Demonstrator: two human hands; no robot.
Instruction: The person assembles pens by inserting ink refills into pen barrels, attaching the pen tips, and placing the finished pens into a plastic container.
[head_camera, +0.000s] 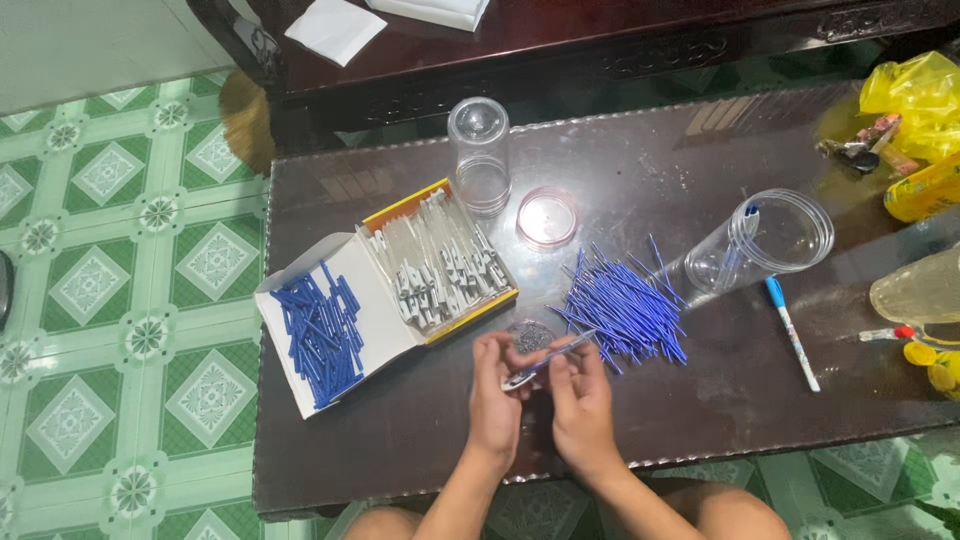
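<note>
Dark wood table (700, 400) fills the view, green patterned floor tiles (110, 250) on its left. Open cardboard box (385, 290) at left-centre — yellow-edged tray holds clear pen barrels (440, 262), white flap holds blue pen caps (320, 335). Clear plastic jar (762, 240) lies on its side at right, a second clear jar (481, 155) stands upside down behind the box, pinkish round lid (547, 216) beside it. Yellow plastic bag (915, 100) at far right corner (contents unclear). Loose heap of blue refills (625, 310) sits just right of the hands. Finished white pen with blue cap (792, 332) lies alone, right of the heap. Left hand (497, 395) pinches a clear pen barrel (525, 375) at its lower end. Right hand (582, 405) grips a blue refill (570, 347) with fingertips, its end meeting the barrel — both just above the table's near edge.
</note>
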